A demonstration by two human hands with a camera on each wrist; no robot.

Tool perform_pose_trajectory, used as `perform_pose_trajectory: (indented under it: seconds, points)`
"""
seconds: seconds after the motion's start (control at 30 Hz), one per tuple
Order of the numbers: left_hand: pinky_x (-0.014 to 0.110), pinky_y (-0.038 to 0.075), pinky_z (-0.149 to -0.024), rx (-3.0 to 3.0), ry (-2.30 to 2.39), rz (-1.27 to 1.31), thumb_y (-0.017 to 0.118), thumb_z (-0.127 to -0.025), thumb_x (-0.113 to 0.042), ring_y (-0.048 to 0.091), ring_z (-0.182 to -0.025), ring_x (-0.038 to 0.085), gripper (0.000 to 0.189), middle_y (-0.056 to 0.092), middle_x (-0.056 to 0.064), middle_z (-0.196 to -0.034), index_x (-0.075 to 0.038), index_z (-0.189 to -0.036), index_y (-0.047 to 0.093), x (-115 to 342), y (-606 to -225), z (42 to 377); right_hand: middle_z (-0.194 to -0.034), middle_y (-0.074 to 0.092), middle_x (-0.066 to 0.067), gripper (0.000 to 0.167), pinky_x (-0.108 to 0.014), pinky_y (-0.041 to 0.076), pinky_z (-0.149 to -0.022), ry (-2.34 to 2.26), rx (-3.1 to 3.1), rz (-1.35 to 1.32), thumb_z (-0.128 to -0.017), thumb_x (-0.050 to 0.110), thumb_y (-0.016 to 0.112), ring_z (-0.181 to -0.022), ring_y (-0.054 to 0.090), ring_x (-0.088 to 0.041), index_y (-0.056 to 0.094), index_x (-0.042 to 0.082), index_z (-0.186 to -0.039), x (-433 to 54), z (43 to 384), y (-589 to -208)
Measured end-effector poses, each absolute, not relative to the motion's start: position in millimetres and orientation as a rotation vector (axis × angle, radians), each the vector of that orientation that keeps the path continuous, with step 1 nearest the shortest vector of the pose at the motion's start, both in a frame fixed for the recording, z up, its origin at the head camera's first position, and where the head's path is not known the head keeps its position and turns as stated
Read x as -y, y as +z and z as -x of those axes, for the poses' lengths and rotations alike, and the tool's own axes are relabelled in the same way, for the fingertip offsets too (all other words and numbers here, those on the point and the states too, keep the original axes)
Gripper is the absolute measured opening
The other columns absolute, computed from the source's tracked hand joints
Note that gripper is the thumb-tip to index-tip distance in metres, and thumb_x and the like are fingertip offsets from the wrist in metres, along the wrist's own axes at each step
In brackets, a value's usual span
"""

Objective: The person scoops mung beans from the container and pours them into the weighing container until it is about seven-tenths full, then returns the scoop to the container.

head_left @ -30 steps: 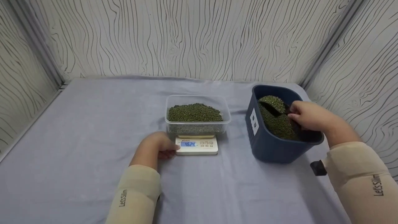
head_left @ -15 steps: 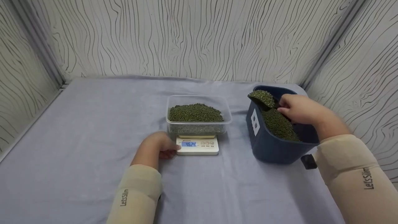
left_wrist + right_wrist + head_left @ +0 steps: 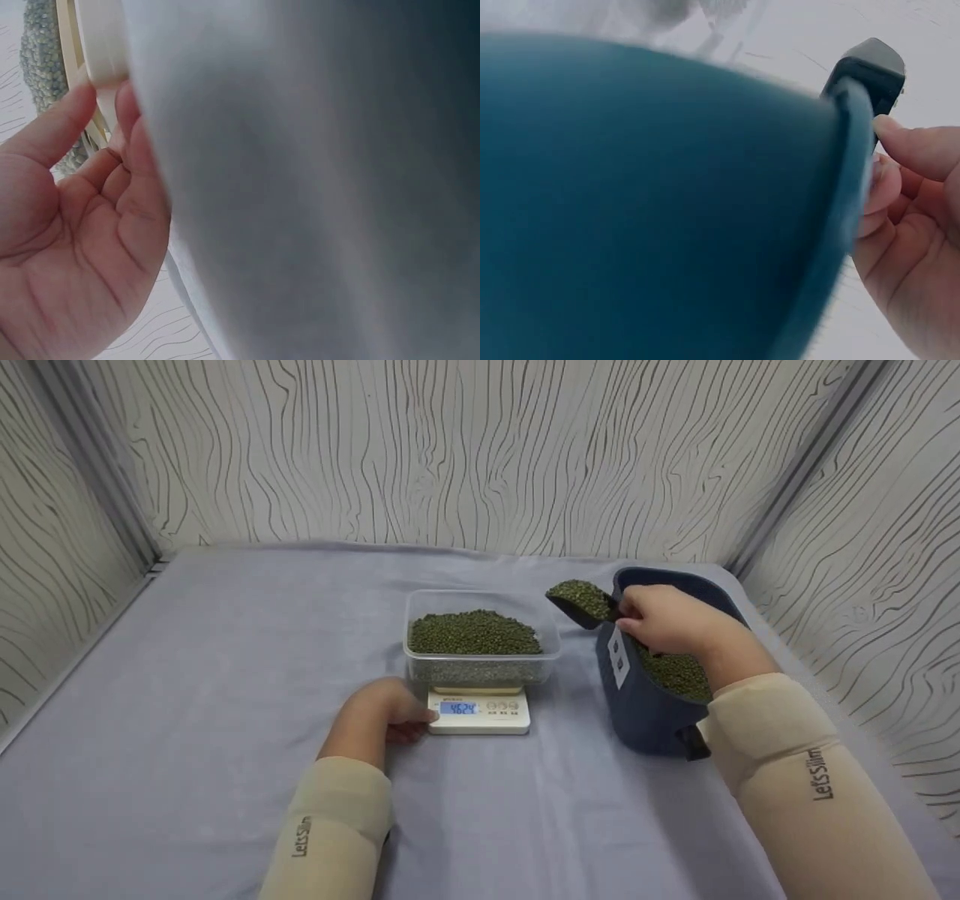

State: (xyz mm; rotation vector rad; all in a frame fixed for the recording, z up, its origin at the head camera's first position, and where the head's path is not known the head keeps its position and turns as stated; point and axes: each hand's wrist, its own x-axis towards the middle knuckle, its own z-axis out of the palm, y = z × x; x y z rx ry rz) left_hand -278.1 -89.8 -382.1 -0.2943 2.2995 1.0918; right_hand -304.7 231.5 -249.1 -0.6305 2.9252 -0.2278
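Note:
My right hand [image 3: 671, 619] grips a black scoop [image 3: 579, 611] by its handle, above the rim of a blue bin. Green mung beans [image 3: 583, 594] are heaped in the scoop, which hangs between the bin and a clear plastic box. My left hand [image 3: 386, 709] pinches the left front corner of a white kitchen scale [image 3: 480, 724], thumb on top and fingers curled at the side, as the left wrist view shows. On the scale stands the clear plastic box [image 3: 482, 658], with a mound of mung beans [image 3: 472, 632] in it. The lit display reads roughly 462.4.
The blue bin [image 3: 630, 712] stands right of the scale, with more beans [image 3: 679, 675] inside and a white label on its side. In the right wrist view its wall [image 3: 652, 202] fills most of the picture. Grey cloth [image 3: 225, 675] covers the table; patterned panels surround it.
The right hand has lifted the loaded scoop out of the blue bin and carried it left, past the rim. My left hand keeps its place at the scale.

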Motion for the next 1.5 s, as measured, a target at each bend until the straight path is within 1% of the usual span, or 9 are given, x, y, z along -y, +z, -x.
perform_pose_trajectory:
  seconds: [0.13,0.23,0.37,0.53,0.7,1.0,1.3,1.5]
  points:
    - [0.022,0.049,-0.055,-2.294,1.087,0.301,0.068,-0.083,-0.023,0.056,-0.055,0.01,0.02,0.061,0.002,-0.065,-0.005,-0.074,0.067,89,-382,279,-0.086,0.056,-0.013,0.014,-0.039,0.044,-0.065,-0.181,-2.925,0.654,-0.093,0.013,0.05,-0.067,0.053,-0.02,0.053,0.0,-0.095,-220,309,-254]
    - [0.023,0.049,-0.055,-2.292,1.094,0.312,0.068,-0.083,-0.022,0.056,-0.055,0.011,0.019,0.061,0.002,-0.066,-0.005,-0.075,0.067,89,-382,279,-0.085,0.057,-0.013,0.013,-0.038,0.044,-0.062,-0.175,-2.912,0.647,-0.093,0.013,0.051,-0.065,0.053,-0.02,0.054,0.0,-0.094,-213,311,-255]
    - [0.023,0.049,-0.055,-2.284,1.105,0.32,0.068,-0.083,-0.022,0.056,-0.056,0.011,0.019,0.061,0.003,-0.066,-0.005,-0.075,0.067,90,-383,279,-0.081,0.056,-0.012,0.013,-0.035,0.044,-0.058,-0.17,-2.891,0.602,-0.093,0.014,0.051,-0.059,0.053,-0.018,0.054,0.001,-0.092,-205,312,-254]
    - [0.024,0.049,-0.056,-2.273,1.1,0.312,0.068,-0.083,-0.023,0.057,-0.057,0.012,0.019,0.062,0.003,-0.067,-0.005,-0.076,0.068,91,-382,280,-0.077,0.054,-0.01,0.012,-0.034,0.04,-0.057,-0.111,-2.891,0.601,-0.092,0.013,0.052,-0.063,0.049,-0.02,0.054,0.002,-0.088,-200,312,-254]
    - [0.026,0.05,-0.058,-2.275,1.106,0.297,0.067,-0.084,-0.021,0.059,-0.06,0.013,0.018,0.065,0.004,-0.07,-0.004,-0.078,0.068,90,-382,279,-0.077,0.055,-0.01,0.012,-0.034,0.039,-0.057,-0.08,-2.894,0.603,-0.092,0.012,0.053,-0.064,0.049,-0.021,0.055,0.002,-0.088,-198,313,-256]
    - [0.024,0.049,-0.057,-2.256,1.115,0.283,0.066,-0.084,-0.021,0.057,-0.057,0.012,0.018,0.062,0.004,-0.067,-0.004,-0.077,0.067,90,-382,280,-0.077,0.058,-0.01,0.011,-0.036,0.042,-0.058,-0.044,-2.941,0.622,-0.089,0.012,0.056,-0.063,0.052,-0.021,0.058,0.002,-0.086,-195,313,-255]
    - [0.024,0.049,-0.056,-2.256,1.112,0.289,0.066,-0.084,-0.021,0.056,-0.057,0.012,0.019,0.061,0.004,-0.067,-0.004,-0.076,0.066,90,-382,280,-0.074,0.058,-0.008,0.01,-0.035,0.042,-0.056,-0.011,-2.947,0.642,-0.088,0.013,0.059,-0.061,0.051,-0.019,0.059,0.003,-0.084,-193,310,-251]
    - [0.024,0.049,-0.056,-2.262,1.11,0.287,0.066,-0.084,-0.021,0.056,-0.057,0.012,0.019,0.061,0.004,-0.066,-0.004,-0.076,0.066,90,-381,279,-0.074,0.059,-0.007,0.011,-0.034,0.042,-0.055,-0.026,-2.957,0.668,-0.086,0.014,0.063,-0.061,0.052,-0.018,0.061,0.004,-0.084,-191,307,-247]
